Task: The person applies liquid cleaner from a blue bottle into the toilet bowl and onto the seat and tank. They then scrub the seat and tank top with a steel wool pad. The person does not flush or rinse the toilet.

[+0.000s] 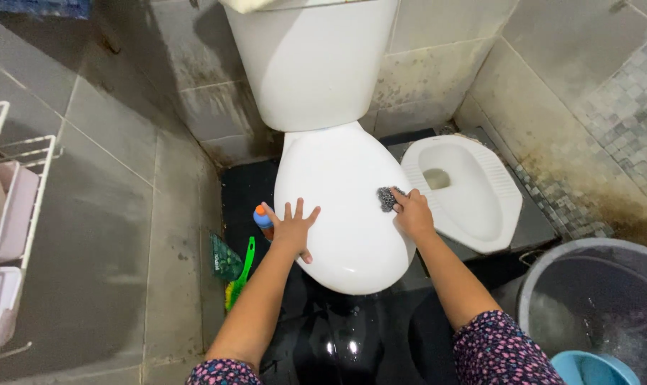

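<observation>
A white wire rack (9,207) is standing at the far left. The left hand (293,227) is lying flat, fingers spread and gripping nothing, on the closed white toilet lid (345,214). The right hand (412,214) is clasping a grey scouring pad (387,198) against the lid's right edge, beside a squat pan (473,207).

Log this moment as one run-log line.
left hand: flat on closed toilet lid | right hand: pressing steel scourer on lid's right edge | nearby: green brush, bucket
</observation>
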